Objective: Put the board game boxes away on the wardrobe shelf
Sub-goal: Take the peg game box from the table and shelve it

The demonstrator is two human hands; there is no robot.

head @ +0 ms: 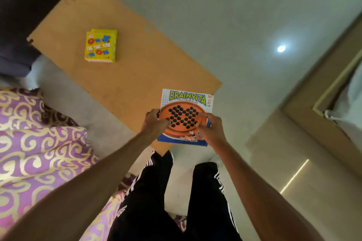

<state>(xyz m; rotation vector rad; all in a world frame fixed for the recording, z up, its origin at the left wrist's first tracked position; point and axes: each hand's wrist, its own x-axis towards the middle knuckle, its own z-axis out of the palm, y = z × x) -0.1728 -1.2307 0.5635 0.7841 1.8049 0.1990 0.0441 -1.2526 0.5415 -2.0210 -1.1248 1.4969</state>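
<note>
Gripping the flat orange-and-white Brainvita cardboard box [186,103] at its 9 and 3 o'clock edges, left hand [154,123] and right hand [212,131] curl round it; small yellow Tic-Tac-Toe box [100,46] lies at 10 o'clock. Carry it level.

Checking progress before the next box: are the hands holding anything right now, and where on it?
The Brainvita box: left hand grips its left edge, right hand its right edge.

— What is the person wearing?
— Black track trousers [207,211] with white stripes [219,180] down the sides.
— And the arms?
— Both forearms [98,172] are bare as far as they show.
</note>
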